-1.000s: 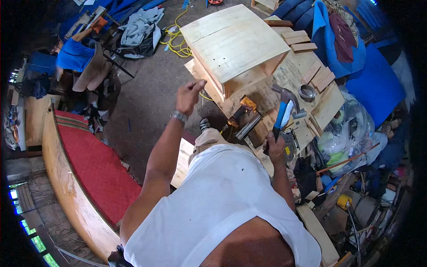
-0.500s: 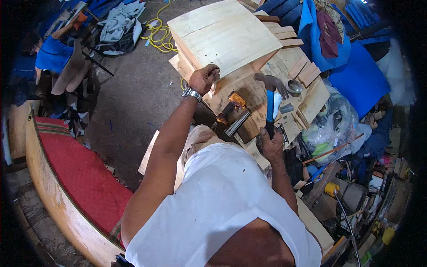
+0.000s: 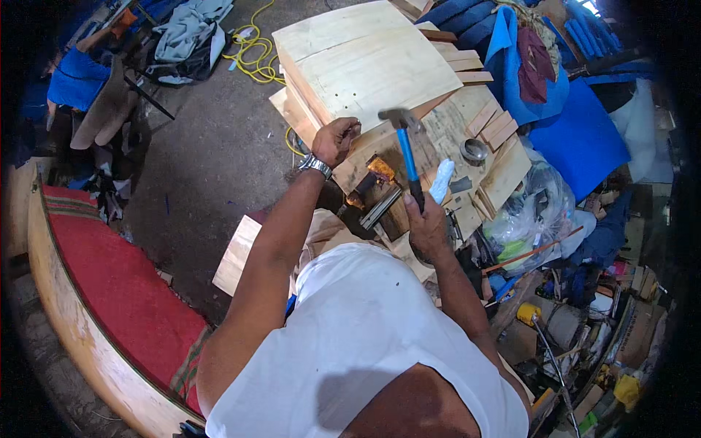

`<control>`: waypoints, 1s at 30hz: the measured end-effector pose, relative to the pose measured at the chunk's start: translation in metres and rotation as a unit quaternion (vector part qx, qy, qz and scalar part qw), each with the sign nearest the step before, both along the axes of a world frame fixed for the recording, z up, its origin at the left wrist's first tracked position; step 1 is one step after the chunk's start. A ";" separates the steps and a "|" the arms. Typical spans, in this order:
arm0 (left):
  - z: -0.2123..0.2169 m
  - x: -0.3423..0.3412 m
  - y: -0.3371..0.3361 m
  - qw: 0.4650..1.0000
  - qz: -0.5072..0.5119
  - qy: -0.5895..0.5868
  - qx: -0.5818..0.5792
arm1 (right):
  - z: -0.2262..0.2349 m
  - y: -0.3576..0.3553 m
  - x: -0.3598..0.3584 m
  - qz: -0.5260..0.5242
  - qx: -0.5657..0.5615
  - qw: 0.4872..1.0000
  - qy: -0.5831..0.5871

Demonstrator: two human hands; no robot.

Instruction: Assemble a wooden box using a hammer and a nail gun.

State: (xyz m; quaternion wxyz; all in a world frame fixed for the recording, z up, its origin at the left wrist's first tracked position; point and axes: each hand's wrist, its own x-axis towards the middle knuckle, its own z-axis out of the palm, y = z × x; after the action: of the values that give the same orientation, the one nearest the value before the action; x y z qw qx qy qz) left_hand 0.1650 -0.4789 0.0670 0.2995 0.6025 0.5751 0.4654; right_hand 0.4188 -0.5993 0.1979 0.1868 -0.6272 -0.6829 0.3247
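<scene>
Seen from above, a pale wooden box (image 3: 372,62) with a slightly bowed top is sitting on a plywood work surface (image 3: 443,137), small dark spots showing on its top toward the corner nearest the person. The left hand (image 3: 337,142), a metal watch (image 3: 316,166) circling its wrist, is reaching to that near corner of the box, its fingers curling into a narrow pinch; whether it is holding something small or touching the wood, I cannot tell. The right hand (image 3: 429,230) is wrapping around the black grip of a blue-shafted hammer (image 3: 407,152), whose metal head is appearing in front of the box's near side. An orange and black power tool (image 3: 380,169) is lying on the near side of the box, while a round metal bowl (image 3: 474,151) and short wooden slats (image 3: 500,128) are resting to its right. A yellow cord (image 3: 252,55) is looping across the floor left of the box, and red fabric (image 3: 109,285) is spreading well apart from it, toward the near left
</scene>
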 end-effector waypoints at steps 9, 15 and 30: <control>0.004 -0.001 -0.007 0.999 -0.010 0.009 0.041 | -0.004 0.022 -0.024 0.013 0.016 0.999 -0.044; -0.003 -0.003 -0.006 0.998 -0.013 0.007 0.062 | 0.032 0.016 -0.030 0.009 -0.022 0.999 -0.041; 0.036 -0.087 0.028 0.962 0.060 0.256 -0.073 | 0.100 0.029 0.047 0.179 0.270 0.805 0.497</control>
State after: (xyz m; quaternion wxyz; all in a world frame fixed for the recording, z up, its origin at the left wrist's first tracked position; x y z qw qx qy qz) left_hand 0.0780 -0.4514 0.1029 0.1569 0.6423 0.7000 0.2699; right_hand 0.4655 -0.5707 0.2982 0.6009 -0.1708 -0.6571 0.4220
